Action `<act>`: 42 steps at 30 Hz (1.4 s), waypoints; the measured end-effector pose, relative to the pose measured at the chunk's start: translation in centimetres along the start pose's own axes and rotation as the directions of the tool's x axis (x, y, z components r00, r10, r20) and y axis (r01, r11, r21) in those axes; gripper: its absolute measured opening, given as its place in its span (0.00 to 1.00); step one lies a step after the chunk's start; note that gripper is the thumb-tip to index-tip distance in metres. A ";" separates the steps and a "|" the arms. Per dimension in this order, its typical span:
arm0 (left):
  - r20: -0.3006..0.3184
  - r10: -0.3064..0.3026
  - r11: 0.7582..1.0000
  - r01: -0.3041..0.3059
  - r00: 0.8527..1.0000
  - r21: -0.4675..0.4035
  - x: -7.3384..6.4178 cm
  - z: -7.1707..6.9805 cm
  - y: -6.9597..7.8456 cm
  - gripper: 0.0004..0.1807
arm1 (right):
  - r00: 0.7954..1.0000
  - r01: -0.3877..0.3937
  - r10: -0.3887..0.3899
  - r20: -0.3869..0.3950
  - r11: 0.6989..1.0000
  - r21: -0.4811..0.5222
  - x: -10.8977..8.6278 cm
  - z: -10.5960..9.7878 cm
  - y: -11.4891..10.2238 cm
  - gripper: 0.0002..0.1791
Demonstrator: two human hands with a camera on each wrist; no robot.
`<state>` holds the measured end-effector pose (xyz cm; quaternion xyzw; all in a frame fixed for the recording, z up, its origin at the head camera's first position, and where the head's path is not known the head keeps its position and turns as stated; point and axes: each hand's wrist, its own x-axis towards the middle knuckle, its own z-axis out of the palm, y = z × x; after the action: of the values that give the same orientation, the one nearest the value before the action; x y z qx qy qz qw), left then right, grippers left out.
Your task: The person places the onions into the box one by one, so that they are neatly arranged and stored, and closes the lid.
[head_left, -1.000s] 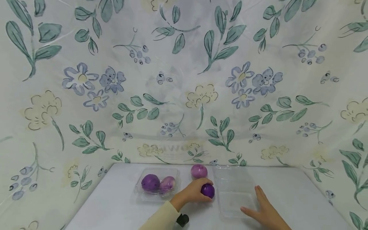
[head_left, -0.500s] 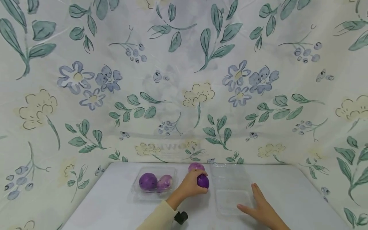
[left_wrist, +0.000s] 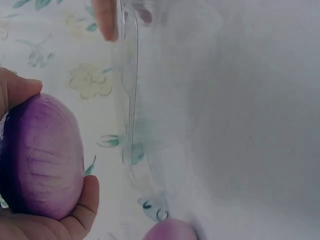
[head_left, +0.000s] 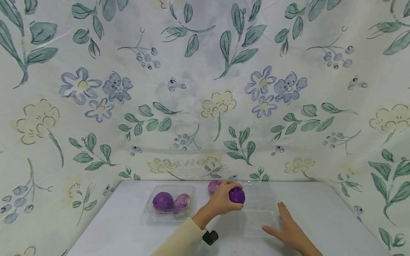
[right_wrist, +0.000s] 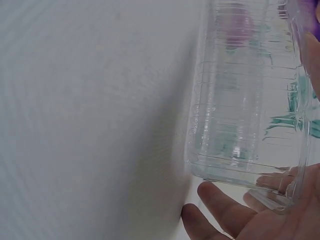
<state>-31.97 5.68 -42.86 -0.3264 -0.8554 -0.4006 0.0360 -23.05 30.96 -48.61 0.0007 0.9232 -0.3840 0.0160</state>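
My left hand [head_left: 224, 199] grips a purple onion [head_left: 237, 196], holding it up at the left side of an opened clear plastic box [head_left: 259, 222]. Thumb and fingers wrap the pale, ribbed onion [left_wrist: 50, 160] in the left wrist view. Partly hidden behind that hand is a lighter pink-purple onion [head_left: 213, 186] on the table. My right hand [head_left: 289, 231] has its fingers spread at the box's right side. In the right wrist view, the fingers of the right hand [right_wrist: 250, 215] lie close to the end of the clear box [right_wrist: 230, 115]; whether they touch it I cannot tell.
A second clear plastic box [head_left: 153, 217] stands on the left, with a dark purple onion [head_left: 162, 201] and a paler onion [head_left: 182, 203] inside. Floral cloth [head_left: 192, 81] hangs behind the white table [head_left: 112, 220]. A small black device [head_left: 210, 237] sits at the left wrist.
My left hand has lifted the purple onion and carried it right to the opened box. The right hand keeps its spread pose beside the box. The view has shifted slightly.
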 end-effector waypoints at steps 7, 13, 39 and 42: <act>0.038 0.030 0.999 -0.029 0.999 -0.015 0.9 2.1 0.6 0.28 | 0.999 -0.041 0.041 0.014 0.999 0.006 -0.1 -0.2 0.1 0.67; 0.082 0.028 1.000 -0.028 0.996 0.004 1.5 2.8 1.4 0.28 | 1.000 -0.028 0.028 0.006 1.000 0.007 0.3 0.0 0.1 0.66; 0.241 0.061 0.998 -0.053 0.969 -0.038 3.0 8.0 1.5 0.26 | 1.000 -0.020 0.021 -0.005 1.000 0.021 0.0 0.1 0.0 0.67; 0.254 0.042 0.998 -0.030 0.966 -0.051 3.3 8.3 1.7 0.26 | 0.999 -0.034 0.034 0.001 0.999 0.030 0.0 0.1 0.1 0.67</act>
<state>-31.90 14.07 -46.33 -0.3914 -0.8372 -0.3746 -0.0744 -23.09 30.94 -48.72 0.0165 0.9172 -0.3974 0.0226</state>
